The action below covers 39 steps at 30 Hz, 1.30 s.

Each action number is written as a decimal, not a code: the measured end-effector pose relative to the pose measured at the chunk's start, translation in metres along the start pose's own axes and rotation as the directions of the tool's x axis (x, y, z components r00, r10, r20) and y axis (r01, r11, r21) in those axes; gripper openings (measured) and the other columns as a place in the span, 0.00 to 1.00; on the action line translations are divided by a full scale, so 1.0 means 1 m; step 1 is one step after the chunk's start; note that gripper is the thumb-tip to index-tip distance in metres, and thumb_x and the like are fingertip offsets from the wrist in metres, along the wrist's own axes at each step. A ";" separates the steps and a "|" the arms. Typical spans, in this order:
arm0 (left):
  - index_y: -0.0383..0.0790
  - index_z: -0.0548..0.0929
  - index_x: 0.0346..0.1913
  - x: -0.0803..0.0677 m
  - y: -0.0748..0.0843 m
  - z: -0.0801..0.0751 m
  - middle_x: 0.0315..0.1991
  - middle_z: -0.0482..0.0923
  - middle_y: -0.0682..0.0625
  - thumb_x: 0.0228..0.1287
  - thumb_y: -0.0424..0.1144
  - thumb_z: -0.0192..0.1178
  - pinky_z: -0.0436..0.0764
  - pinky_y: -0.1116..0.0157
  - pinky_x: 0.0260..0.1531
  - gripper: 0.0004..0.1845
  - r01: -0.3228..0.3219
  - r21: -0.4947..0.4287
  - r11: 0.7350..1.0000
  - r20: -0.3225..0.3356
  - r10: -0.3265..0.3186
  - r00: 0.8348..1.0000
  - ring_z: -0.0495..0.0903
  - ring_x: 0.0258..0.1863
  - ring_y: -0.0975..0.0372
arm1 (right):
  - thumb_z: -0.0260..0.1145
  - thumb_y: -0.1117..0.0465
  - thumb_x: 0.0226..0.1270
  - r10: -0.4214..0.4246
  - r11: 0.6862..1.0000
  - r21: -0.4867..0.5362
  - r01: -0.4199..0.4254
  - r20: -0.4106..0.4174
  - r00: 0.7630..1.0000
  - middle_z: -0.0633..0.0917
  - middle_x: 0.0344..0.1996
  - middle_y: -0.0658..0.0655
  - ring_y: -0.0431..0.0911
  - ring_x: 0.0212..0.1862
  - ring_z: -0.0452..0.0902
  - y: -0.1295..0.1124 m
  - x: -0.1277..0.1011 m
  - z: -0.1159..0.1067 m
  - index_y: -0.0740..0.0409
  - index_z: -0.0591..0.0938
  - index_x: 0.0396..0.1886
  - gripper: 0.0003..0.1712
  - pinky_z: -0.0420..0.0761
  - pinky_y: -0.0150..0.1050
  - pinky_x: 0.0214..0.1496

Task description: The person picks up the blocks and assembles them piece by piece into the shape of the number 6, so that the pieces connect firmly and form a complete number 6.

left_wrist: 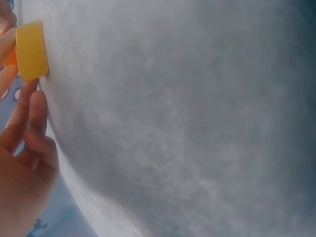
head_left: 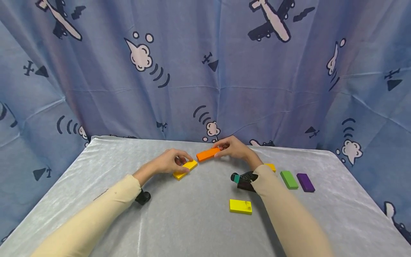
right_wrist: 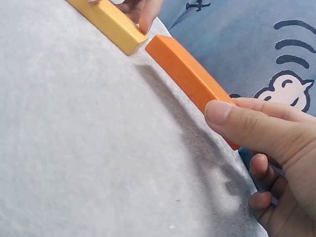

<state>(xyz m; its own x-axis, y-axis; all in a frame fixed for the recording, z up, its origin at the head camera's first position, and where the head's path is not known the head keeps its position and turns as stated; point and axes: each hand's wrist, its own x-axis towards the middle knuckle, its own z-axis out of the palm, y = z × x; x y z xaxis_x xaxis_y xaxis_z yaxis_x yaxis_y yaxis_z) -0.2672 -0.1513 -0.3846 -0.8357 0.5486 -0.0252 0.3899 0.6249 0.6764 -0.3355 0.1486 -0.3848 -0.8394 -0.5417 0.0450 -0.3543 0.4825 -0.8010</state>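
My right hand point(head_left: 232, 147) pinches one end of an orange block point(head_left: 208, 154) standing on its long edge on the table; the thumb and fingers point(right_wrist: 252, 129) grip its near end in the right wrist view, where the orange block point(right_wrist: 185, 71) slants away. My left hand point(head_left: 170, 161) holds a yellow-orange block point(head_left: 185, 169) set on its edge, fingertips on top of it. The two blocks nearly meet end to end. In the left wrist view the yellow-orange block point(left_wrist: 30, 50) shows at the top left beside my fingers point(left_wrist: 24, 118).
A flat yellow block point(head_left: 240, 206) lies near the front. A green block point(head_left: 289, 179) and a purple block point(head_left: 305, 182) lie at the right, with another yellow-orange block point(head_left: 270, 166) partly behind my right wrist. Grey cloth covers the table point(head_left: 192, 221); a blue curtain hangs behind.
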 end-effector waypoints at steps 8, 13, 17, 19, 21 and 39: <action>0.43 0.87 0.56 0.000 0.000 0.000 0.43 0.84 0.50 0.60 0.39 0.76 0.81 0.63 0.41 0.21 -0.018 -0.010 1.000 -0.005 0.018 1.000 0.81 0.38 0.61 | 0.78 0.70 0.57 -0.004 1.000 0.029 0.003 0.020 1.000 0.75 0.29 0.54 0.48 0.32 0.67 -0.001 -0.001 0.002 0.68 0.88 0.48 0.18 0.63 0.35 0.31; 0.44 0.87 0.56 0.001 -0.001 0.000 0.44 0.84 0.51 0.60 0.40 0.76 0.81 0.63 0.42 0.21 -0.009 -0.002 1.000 -0.004 0.009 1.000 0.81 0.39 0.61 | 0.79 0.70 0.57 -0.009 1.000 0.028 0.008 0.014 1.000 0.75 0.29 0.54 0.48 0.33 0.67 0.003 0.001 0.003 0.67 0.88 0.47 0.17 0.64 0.35 0.32; 0.44 0.87 0.56 0.001 -0.002 0.000 0.44 0.84 0.50 0.60 0.40 0.76 0.81 0.62 0.43 0.21 -0.016 -0.004 1.000 0.001 0.016 1.000 0.82 0.40 0.61 | 0.79 0.70 0.57 -0.005 1.000 0.021 0.005 0.015 1.000 0.75 0.28 0.54 0.48 0.32 0.67 0.004 0.002 0.005 0.67 0.88 0.47 0.17 0.63 0.35 0.32; 0.44 0.87 0.57 0.001 -0.003 0.000 0.45 0.84 0.50 0.60 0.40 0.76 0.81 0.63 0.43 0.21 -0.015 -0.005 1.000 0.001 0.015 1.000 0.82 0.40 0.61 | 0.79 0.69 0.57 0.000 1.000 0.015 0.000 0.015 1.000 0.75 0.28 0.53 0.47 0.33 0.67 0.004 0.003 0.006 0.67 0.88 0.47 0.18 0.63 0.35 0.32; 0.44 0.87 0.57 0.001 -0.003 0.001 0.44 0.84 0.50 0.60 0.40 0.76 0.81 0.63 0.43 0.21 -0.015 -0.006 1.000 0.000 0.015 1.000 0.82 0.40 0.61 | 0.80 0.69 0.56 0.005 1.000 0.007 -0.005 0.014 1.000 0.75 0.28 0.53 0.47 0.33 0.67 0.003 0.005 0.007 0.66 0.88 0.47 0.18 0.63 0.35 0.32; 0.43 0.87 0.56 0.000 -0.002 0.001 0.43 0.84 0.50 0.60 0.39 0.76 0.81 0.63 0.41 0.21 -0.013 -0.023 1.000 -0.012 0.012 1.000 0.81 0.38 0.60 | 0.79 0.70 0.57 0.023 0.999 -0.042 -0.021 0.044 0.999 0.75 0.26 0.53 0.46 0.30 0.67 -0.002 0.009 0.011 0.66 0.88 0.49 0.19 0.64 0.34 0.30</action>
<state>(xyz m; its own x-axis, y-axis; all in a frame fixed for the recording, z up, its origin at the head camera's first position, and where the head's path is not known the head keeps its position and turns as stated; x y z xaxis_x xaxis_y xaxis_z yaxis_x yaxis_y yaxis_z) -0.2681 -0.1520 -0.3869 -0.8355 0.5494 -0.0078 0.3916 0.6053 0.6931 -0.3377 0.1346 -0.3893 -0.8287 -0.5597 0.0003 -0.3530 0.5222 -0.7763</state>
